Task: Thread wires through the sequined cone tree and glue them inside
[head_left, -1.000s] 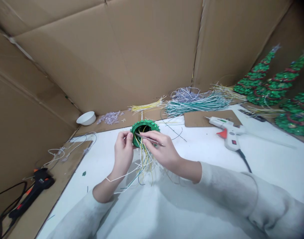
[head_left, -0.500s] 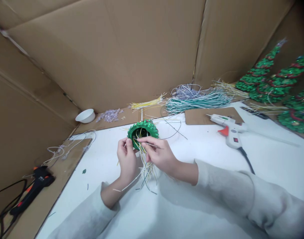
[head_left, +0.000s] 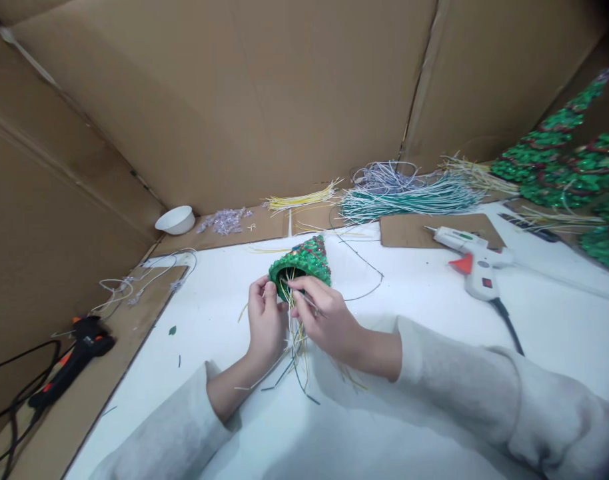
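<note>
Just below the middle of the head view, pinches the rim of a small green tree (head_left: 312, 257) between thumb and fingers of the left hand (head_left: 268, 323), at seven o'clock. Has the tree tilted, hollow base turned towards the body, tip towards one o'clock; cannot tell whether touching the white table (head_left: 219, 280). At five o'clock, pinches a thin tool (head_left: 309, 303), perhaps tweezers, in the right hand (head_left: 332, 320), with the front end at the opening. Has loose wires (head_left: 295, 330) hanging out at six o'clock, between both hands.

Seems to be at the step of working wires inside the hollow; cannot tell whether catching any strand. For the next move, probably needs a firm left hold on the rim and a careful right pinch, without tugging neighbouring strands.

Around the tree, has a white bowl (head_left: 175, 225) and clear beads (head_left: 225, 221) near ten o'clock, yellow wires (head_left: 304, 198) at twelve, green wires (head_left: 409, 200) at two, a white glue gun (head_left: 482, 277) at three, and a black glue gun (head_left: 64, 373) between eight and nine.
</note>
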The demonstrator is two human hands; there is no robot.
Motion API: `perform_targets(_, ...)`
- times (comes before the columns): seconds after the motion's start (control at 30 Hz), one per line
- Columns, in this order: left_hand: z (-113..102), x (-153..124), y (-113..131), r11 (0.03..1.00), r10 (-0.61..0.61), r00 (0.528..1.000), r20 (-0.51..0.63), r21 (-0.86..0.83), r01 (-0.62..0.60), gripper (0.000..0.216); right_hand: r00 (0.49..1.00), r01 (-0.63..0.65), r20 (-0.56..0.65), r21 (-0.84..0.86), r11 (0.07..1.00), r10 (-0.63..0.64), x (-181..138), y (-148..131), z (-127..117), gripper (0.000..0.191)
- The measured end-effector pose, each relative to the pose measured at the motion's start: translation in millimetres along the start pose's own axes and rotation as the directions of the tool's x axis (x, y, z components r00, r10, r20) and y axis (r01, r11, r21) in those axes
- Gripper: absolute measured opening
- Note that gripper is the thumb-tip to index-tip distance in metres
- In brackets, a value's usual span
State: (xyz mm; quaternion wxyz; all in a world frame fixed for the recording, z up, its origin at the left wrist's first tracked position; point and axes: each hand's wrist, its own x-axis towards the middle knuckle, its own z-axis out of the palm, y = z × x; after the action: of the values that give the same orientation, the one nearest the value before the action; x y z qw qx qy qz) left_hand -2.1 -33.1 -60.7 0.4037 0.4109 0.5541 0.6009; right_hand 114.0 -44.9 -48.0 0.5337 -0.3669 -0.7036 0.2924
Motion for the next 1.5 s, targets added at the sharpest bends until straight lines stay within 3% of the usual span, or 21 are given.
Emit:
perform_targets(0.37,3.3,-2.2,2.9,0.998,-0.017,1.0,0.013,-0.054,0.018,0.021,0.99,0.108,0.115,-0.216,0.97,-0.085,-4.6,-1.0,-1.3,0.018)
perform_targets(0.67,4.2,-3.1,4.9,0.997,-0.009,1.0,0.006,-0.07,0.009,0.016,0.979,0.194,0.103,-0.198,0.961,-0.177,-4.3,2.0,-1.3,0.019)
perform_targets(1.13,0.3,-2.4,-0.9,1.0,0.012,1.0,-0.012,-0.022,-0.012,0.017,0.993,0.1,0.075,-0.085,0.991,-0.094,-7.3,0.3,1.6,0.018)
perform_targets(1.5,6.3,-5.7,4.5,0.997,-0.031,1.0,0.005,-0.076,0.031,0.017,0.986,0.151,0.095,-0.171,0.974,-0.136,-7.6,1.5,1.1,0.02)
